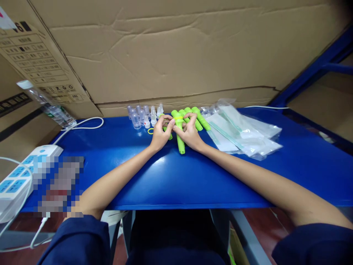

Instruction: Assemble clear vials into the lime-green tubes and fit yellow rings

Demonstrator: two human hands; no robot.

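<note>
Forearms (132,165) converging over the blue table (165,180), hands (160,135) (191,135) pinching a yellow band (179,117) across a green tube (180,141)

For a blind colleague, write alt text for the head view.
A person's left hand and right hand hold a green tubular piece with a yellow band across it at a blue table. Small clear parts stand at left; more green pieces lie nearby, with plastic bags at right.

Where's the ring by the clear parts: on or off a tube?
Off: the yellow ring lies on the blue table, nothing through it.
</note>
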